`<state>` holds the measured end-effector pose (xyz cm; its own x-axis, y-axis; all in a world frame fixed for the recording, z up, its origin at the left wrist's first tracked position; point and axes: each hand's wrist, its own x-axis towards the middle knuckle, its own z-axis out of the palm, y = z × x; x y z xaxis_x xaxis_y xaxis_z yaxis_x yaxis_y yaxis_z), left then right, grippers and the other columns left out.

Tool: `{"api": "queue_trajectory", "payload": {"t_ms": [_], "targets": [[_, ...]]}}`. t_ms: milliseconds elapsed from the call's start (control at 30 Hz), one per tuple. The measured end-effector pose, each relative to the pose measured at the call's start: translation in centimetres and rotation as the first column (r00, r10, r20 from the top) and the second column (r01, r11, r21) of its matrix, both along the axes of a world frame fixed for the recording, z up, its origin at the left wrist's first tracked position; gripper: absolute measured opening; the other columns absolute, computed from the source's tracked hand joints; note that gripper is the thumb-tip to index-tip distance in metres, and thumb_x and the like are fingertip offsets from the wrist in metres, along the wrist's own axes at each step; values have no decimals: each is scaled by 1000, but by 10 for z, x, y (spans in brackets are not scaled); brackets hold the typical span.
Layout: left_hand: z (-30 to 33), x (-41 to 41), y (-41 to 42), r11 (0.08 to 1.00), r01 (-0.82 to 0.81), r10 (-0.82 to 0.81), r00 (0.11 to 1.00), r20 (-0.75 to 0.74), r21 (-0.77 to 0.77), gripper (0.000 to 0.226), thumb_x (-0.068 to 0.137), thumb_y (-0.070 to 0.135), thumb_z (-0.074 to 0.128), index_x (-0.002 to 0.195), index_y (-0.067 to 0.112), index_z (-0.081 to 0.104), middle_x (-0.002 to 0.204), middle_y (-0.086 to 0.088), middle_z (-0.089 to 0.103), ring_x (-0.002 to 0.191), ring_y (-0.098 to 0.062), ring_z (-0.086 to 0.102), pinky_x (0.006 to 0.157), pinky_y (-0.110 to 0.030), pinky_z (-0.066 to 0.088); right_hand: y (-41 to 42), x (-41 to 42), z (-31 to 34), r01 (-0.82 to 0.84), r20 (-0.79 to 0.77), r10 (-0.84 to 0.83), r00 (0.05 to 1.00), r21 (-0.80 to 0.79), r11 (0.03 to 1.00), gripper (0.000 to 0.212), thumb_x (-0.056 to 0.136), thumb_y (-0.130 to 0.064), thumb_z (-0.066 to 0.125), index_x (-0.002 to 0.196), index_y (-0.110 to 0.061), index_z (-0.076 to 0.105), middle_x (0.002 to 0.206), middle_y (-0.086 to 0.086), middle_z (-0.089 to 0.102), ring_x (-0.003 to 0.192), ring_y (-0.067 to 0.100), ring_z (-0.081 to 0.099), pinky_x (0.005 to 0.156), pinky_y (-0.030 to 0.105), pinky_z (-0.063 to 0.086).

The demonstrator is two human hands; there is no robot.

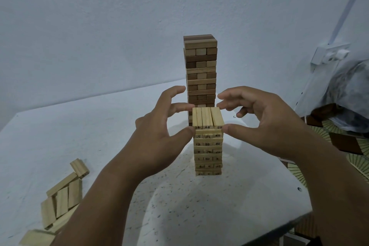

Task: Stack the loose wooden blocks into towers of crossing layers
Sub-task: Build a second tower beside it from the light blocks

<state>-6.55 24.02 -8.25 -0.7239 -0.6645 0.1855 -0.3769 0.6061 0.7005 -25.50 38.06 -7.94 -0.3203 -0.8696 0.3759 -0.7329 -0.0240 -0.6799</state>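
While both hands are bracketing the pale numbered tower (208, 142) at mid-table, the left hand (159, 126) and right hand (259, 118) are pressing thumbs and fingertips against its top layer's sides. Behind it a taller brown tower (200, 70) is standing; loose blocks (61, 197) are lying on the white table (119, 116), front left.

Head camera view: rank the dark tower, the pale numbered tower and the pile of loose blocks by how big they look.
1. Dark tower, tallest though farther away.
2. Pale numbered tower and pile of loose blocks: too alike to rank; the pile sits nearer and is cut off by the arm.
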Motion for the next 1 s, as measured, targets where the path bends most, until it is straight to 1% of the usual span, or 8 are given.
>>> {"api": "queue_trajectory", "payload": {"t_ms": [267, 400, 467, 600, 700, 800, 867, 1000], "targets": [[1, -1, 2, 1000, 6, -6, 1000, -5, 4, 69, 87, 49, 65, 134, 62, 16, 111, 44, 44, 140, -12, 35, 116, -55, 27, -2, 1, -1, 4, -1, -4, 1000, 3, 1000, 52, 77, -30, 80, 122, -40, 57, 110, -25, 66, 109, 4, 59, 88, 31, 54], [3, 1, 3, 1000, 13, -13, 1000, -7, 25, 71, 86, 51, 66, 134, 63, 15, 133, 37, 46, 141, -14, 34, 116, -58, 26, -1, 0, 0, 16, -6, -15, 1000, 10, 1000, 54, 75, -34, 81, 122, -43, 56, 111, -27, 65, 110, 1, 58, 88, 29, 54], [5, 3, 4, 1000, 13, -13, 1000, -2, 28, 74, 80, 58, 65, 134, 64, 14, 139, 35, 44, 141, -12, 34, 116, -57, 26, 1, 0, 1, 29, 1, -29, 1000, 10, 1000, 56, 73, -40, 81, 123, -44, 56, 113, -28, 65, 110, 1, 58, 87, 27, 54], [8, 15, 6, 1000, -9, 9, 999, -35, 3, 70, 73, 62, 57, 130, 67, 17, 125, 44, 44, 132, -4, 38, 115, -52, 30, 2, 6, 6, 81, -17, -82, 996, -59, 995, 49, 72, -54, 73, 118, -42, 60, 111, -28, 63, 108, 4, 58, 83, 25, 52], [11, 30, 12, 999, -40, 38, 997, -63, -31, 62, 80, 61, 57, 130, 67, 21, 121, 46, 45, 133, -7, 38, 111, -49, 34, 0, 24, 13, 104, -61, -115, 991, -166, 981, 33, 80, -44, 75, 111, -42, 63, 102, -29, 62, 99, 5, 58, 79, 15, 47], [17, 54, 19, 996, -65, 61, 995, -83, -57, 56, 79, 61, 51, 129, 65, 27, 124, 43, 49, 131, -11, 42, 108, -48, 38, -3, 55, 20, 47, -89, -72, 993, -256, 966, 26, 83, -30, 74, 108, -31, 67, 94, -28, 61, 93, 2, 58, 77, 8, 42], [19, 75, 24, 992, -93, 84, 991, -103, -84, 48, 85, 57, 55, 127, 63, 33, 122, 42, 51, 128, -8, 45, 106, -46, 40, -8, 80, 21, -10, -88, -11, 996, -230, 973, 26, 82, -36, 70, 108, -32, 66, 95, -30, 59, 94, 0, 58, 75, 8, 44], [12, 117, 30, 982, -164, 155, 982, -105, -93, 33, 87, 48, 57, 118, 59, 49, 120, 40, 53, 125, -6, 47, 104, -44, 41, -24, 125, 3, -66, -96, 64, 993, -23, 998, 26, 85, -45, 69, 106, -50, 55, 98, -42, 49, 104, -11, 49, 71, 4, 43]]}}
